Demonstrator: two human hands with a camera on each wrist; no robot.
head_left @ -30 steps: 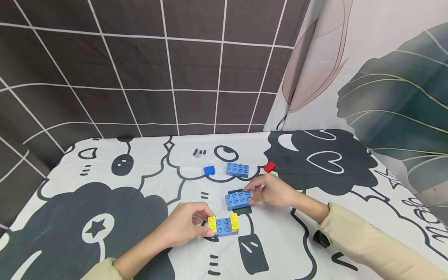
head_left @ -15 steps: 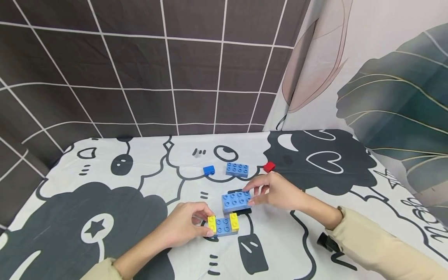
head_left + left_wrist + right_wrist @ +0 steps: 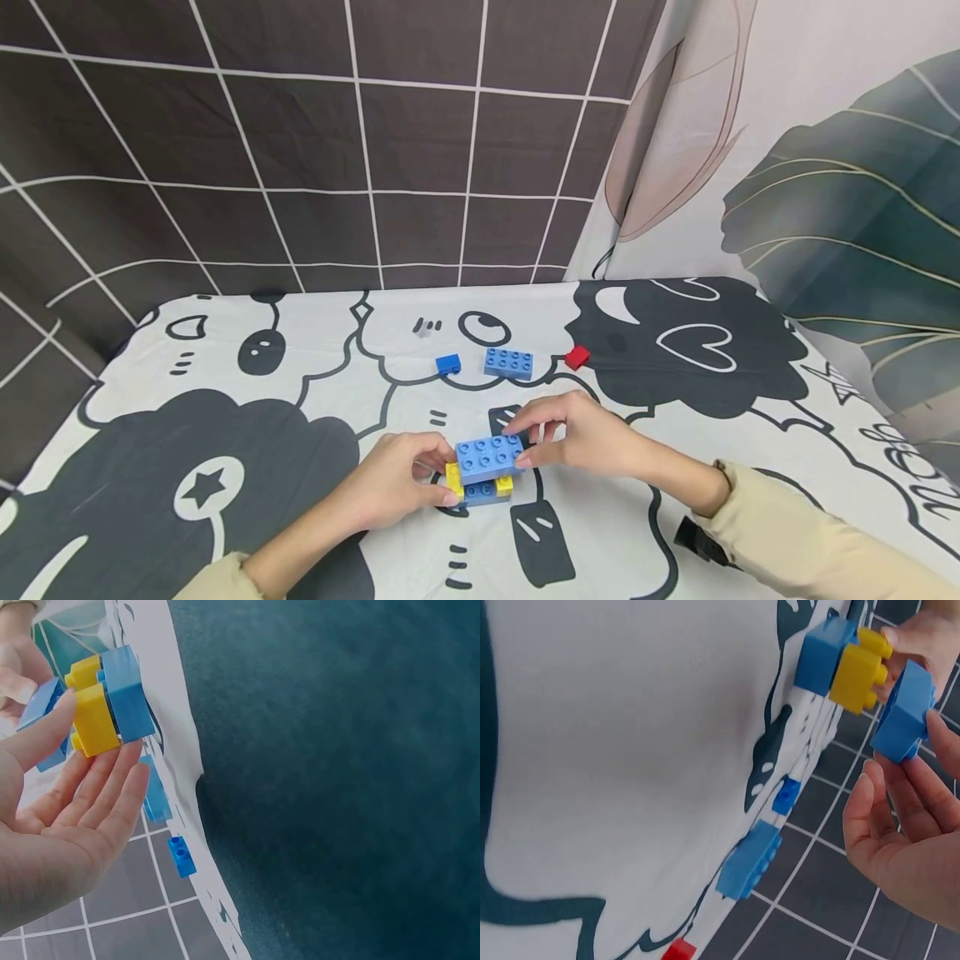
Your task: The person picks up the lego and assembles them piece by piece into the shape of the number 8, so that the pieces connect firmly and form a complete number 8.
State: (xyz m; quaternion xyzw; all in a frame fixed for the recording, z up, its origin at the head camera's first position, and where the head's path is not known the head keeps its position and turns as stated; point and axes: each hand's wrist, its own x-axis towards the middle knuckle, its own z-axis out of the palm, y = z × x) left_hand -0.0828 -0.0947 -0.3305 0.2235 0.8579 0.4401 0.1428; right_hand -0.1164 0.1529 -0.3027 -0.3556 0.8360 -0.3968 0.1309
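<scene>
In the head view my left hand (image 3: 397, 482) pinches the left end of a toy building-block stack: a blue brick (image 3: 482, 493) lying on the cloth with a yellow brick (image 3: 453, 481) on each end. My right hand (image 3: 577, 433) holds a second blue brick (image 3: 487, 458), eight-studded, by its right end, between thumb and fingers. That brick hovers over the stack and hides part of it from above. The right wrist view shows a gap between the held brick (image 3: 905, 712) and the studs of the yellow bricks (image 3: 859, 675); the held brick is slightly tilted.
Beyond the hands lie a small blue brick (image 3: 447, 365), another eight-studded blue brick (image 3: 508, 364) and a small red brick (image 3: 577, 357). A patterned cloth (image 3: 420, 558) covers the table. Behind it hangs a dark gridded curtain (image 3: 300, 142). A black object (image 3: 702, 542) is by the right sleeve.
My right hand has carried its blue brick left and toward me, from behind the stack to over it. The left hand and the stack have stayed in place.
</scene>
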